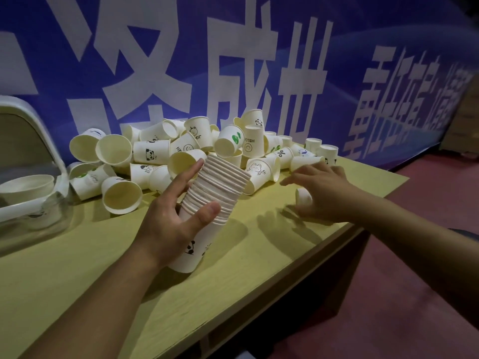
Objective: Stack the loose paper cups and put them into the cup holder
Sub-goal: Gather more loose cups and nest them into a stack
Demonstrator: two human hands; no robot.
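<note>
Gripping a tilted stack of nested cups (pixel 215 193) in curled left hand (pixel 171 218); right hand (pixel 321 193), blurred, fingers spread over a small cup (pixel 303 196) on table (pixel 77 255), hold unclear.

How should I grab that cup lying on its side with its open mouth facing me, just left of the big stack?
Take the tipped cup by its rim, coming from the front, where the table edge is. Its open mouth faces that way, so a thumb can slip inside and fingers pinch the wall from outside. The pile of loose cups crowds its back, so reaching from behind would likely knock others.
</note>
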